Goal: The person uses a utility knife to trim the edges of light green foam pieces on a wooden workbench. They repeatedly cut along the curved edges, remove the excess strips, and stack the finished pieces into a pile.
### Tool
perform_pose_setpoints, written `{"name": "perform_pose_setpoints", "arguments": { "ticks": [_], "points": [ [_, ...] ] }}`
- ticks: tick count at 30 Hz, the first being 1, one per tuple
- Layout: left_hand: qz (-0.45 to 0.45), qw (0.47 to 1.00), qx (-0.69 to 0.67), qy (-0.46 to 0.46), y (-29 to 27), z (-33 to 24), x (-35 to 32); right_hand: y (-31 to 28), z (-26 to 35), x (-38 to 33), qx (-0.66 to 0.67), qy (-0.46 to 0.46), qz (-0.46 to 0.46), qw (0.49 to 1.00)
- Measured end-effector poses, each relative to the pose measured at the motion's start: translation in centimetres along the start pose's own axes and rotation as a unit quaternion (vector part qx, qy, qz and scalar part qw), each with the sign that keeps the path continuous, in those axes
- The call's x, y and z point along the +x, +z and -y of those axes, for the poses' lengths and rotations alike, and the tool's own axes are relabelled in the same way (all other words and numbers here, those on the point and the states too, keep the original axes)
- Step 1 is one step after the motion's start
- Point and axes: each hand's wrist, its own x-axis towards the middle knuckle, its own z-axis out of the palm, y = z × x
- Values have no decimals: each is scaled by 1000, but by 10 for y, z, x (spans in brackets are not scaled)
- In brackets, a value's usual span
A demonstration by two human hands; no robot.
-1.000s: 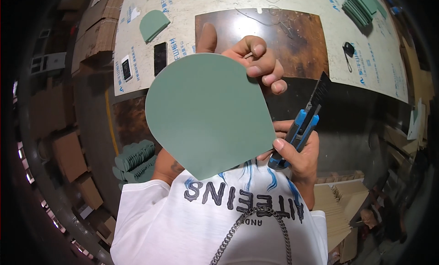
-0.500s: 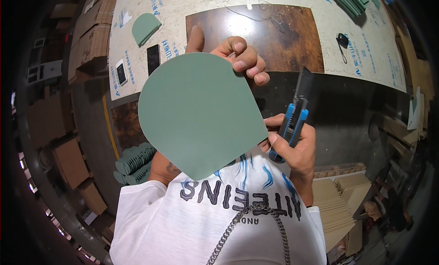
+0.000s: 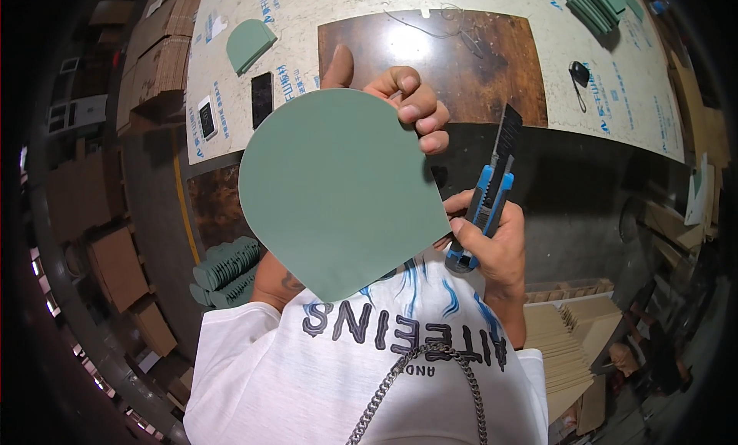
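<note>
Green panel [image 3: 342, 191], rounded far end and near corner pointing at the wearer, held up in front of the white shirt [image 3: 361, 383], short of the table's [image 3: 630, 91] near edge. Right hand [image 3: 498, 245] closed round a blue-black knife [image 3: 484, 207], blade out and pointing away; its thumb tip is at the panel's right corner. Left hand [image 3: 419, 107] reaches from behind, fingers curled on the panel's far edge. Beyond, brown sheet [image 3: 484, 68] along the near edge; black phone [image 3: 262, 99] toward the near-left corner; strapped black gadget [image 3: 580, 74] right; green stack [image 3: 592, 13] by the far-right corner.
</note>
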Motion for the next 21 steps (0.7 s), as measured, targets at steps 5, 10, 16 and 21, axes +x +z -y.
{"name": "perform_pose_setpoints", "arguments": {
  "ticks": [5, 10, 16, 21],
  "points": [
    [0, 1000, -25, -12, -23, -7, 3, -3, -5, 0, 6, -5, 5, 1000],
    [-19, 999, -31, -11, -39, -9, 3, -4, -15, 3, 25, 16, 2, 1000],
    [-314, 936, 149, 61, -60, -10, 11, 12, -14, -2, 28, -91, -39, 995],
    [-463, 803, 368, 68, -71, 9, 16, 6, -16, -5, -69, -83, -58, 992]
  ]
}}
